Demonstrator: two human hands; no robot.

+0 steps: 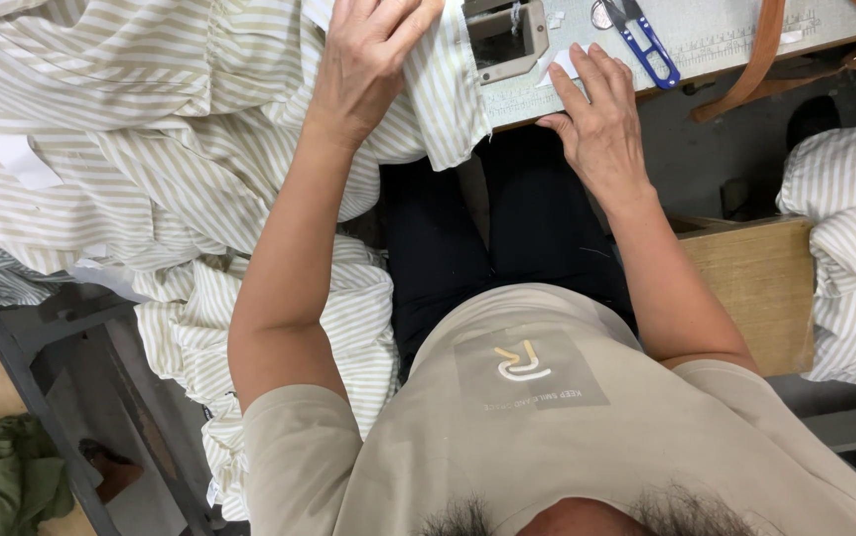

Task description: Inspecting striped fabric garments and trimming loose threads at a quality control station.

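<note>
Striped cloth (199,129) under left hand (368,60)

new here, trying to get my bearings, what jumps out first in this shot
Striped cream fabric heaps across the left, spilling off the table. The left hand presses it beside the grey machine plate, while the right hand rests flat on the table edge, near blue-handled snips.

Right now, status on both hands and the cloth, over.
Left hand flat on striped cloth. Right hand flat on table edge, fingertips on a white tag. Blue snips lie beyond it, untouched.
</note>
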